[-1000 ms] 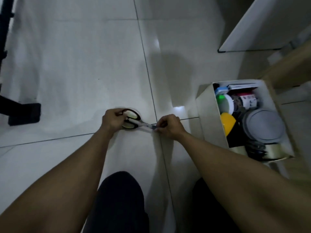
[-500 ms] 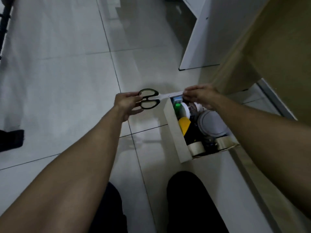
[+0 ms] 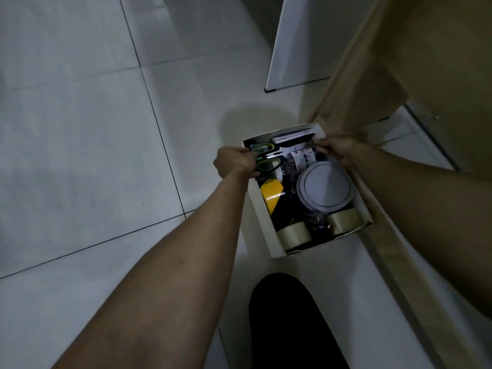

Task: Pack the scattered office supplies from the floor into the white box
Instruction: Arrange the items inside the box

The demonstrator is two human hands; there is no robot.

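Scissors (image 3: 266,159) between both hands, over box (image 3: 262,221)

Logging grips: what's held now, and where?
Scissors: left hand grips the handles, right hand holds the blade end, over the white box.

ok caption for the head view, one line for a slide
Both hands lower black-handled scissors into the packed white box: left hand at the handles, right hand at the blade end.

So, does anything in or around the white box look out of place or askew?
Nothing looks spilled or damaged. The white box is crowded, and the scissors lie across the other supplies at its far end, held by the left hand and right hand, not yet settled.
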